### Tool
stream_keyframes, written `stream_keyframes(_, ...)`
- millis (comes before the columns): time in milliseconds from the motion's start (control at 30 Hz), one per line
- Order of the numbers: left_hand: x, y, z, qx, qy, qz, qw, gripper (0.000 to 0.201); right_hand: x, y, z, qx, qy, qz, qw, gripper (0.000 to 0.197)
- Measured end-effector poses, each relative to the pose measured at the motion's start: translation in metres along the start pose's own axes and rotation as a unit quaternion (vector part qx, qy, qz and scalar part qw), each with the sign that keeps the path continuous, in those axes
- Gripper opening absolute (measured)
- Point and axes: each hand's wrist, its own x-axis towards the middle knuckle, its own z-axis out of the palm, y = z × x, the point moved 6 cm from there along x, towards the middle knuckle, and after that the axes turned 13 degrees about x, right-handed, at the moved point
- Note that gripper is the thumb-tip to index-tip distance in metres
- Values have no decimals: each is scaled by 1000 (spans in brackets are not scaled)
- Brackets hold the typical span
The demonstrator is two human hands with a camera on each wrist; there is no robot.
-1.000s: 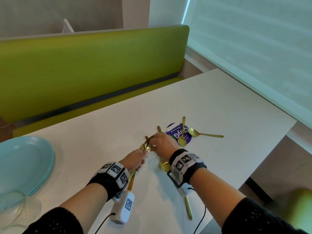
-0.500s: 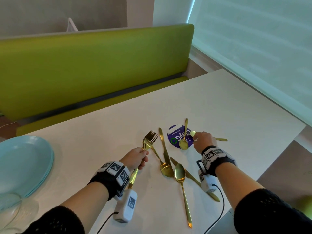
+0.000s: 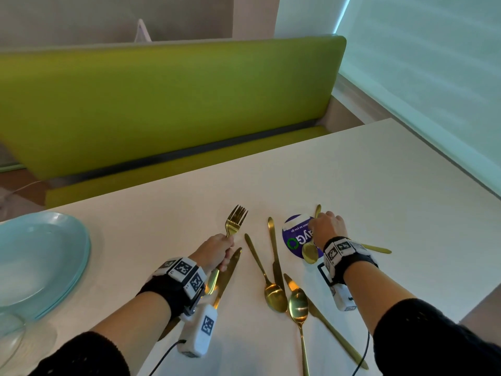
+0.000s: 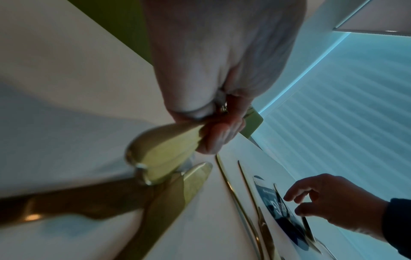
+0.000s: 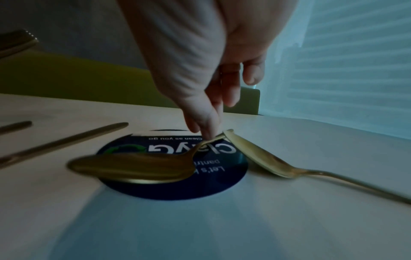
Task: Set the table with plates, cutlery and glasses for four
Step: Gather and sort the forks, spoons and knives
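My left hand [image 3: 223,253] grips the handles of gold forks [image 3: 236,219], tines pointing away over the white table [image 3: 379,185]. In the left wrist view the fork handles [image 4: 164,146] stick out below the curled fingers. My right hand [image 3: 315,221] reaches over a round purple sticker [image 3: 292,237] and pinches the handle of a gold spoon [image 5: 133,167], whose bowl rests on the sticker. A second spoon [image 5: 266,161] lies just right of it. Two more spoons [image 3: 275,294] and three knives [image 3: 273,248] lie loose between my hands.
Stacked pale blue plates [image 3: 40,256] sit at the table's left edge, with a clear glass [image 3: 10,335] in front of them. A green bench [image 3: 162,104] runs along the far side. The table's right edge drops off beside my right arm.
My right hand has left the forks, crossed right to the sticker and taken hold of the spoon's handle. The left hand keeps the forks and has barely moved.
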Motion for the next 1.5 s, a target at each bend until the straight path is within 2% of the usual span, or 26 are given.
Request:
stream_keyframes(100,5,-1,-4,-5,7,-3,1000,23,8,0,4,-11,-14,6,1000,28)
stream_keyframes(200,10,-3,-6,-53,15,-23,998,20,12,-1,6,-32,-22,-1,999,26)
stream_keyframes(500,11,-2,-9,-85,13,-26,996,23,16,-30,11,-31,-22,-101,994,27)
stream_keyframes(633,4,1,-15,-87,31,-10,996,22,11,-34,1,22,6,-118,993,24)
stream_keyframes(733,-1,2,-18,-106,48,-6,993,21,6,-37,-19,106,70,-121,984,21)
stream_keyframes(800,-4,5,-19,-105,57,1,993,21,2,-40,-38,221,118,-91,964,18)
stream_keyframes(867,-7,7,-18,-94,64,11,993,20,-2,-46,-50,390,112,-43,913,12)
stream_keyframes(933,-11,10,-14,-92,68,20,993,19,-7,-61,-51,516,58,-20,854,4)
stream_keyframes(1000,-16,14,-8,-98,65,30,993,18,-17,-78,-42,608,-10,-5,794,12)
stream_keyframes(1067,-20,18,-3,-97,61,36,993,18,-26,-91,-30,653,-61,17,755,10)
stream_keyframes(1233,-28,22,4,-93,34,40,994,15,-42,-104,-2,686,-129,48,714,8)
stream_keyframes(1333,-30,21,10,-89,17,38,995,14,-50,-108,4,697,-137,51,702,8)
stream_keyframes(1400,-33,19,14,-87,9,37,996,13,-55,-107,4,694,-126,52,707,7)
stream_keyframes(1500,-35,18,20,-100,-7,32,994,13,-60,-102,4,678,-105,52,726,16)
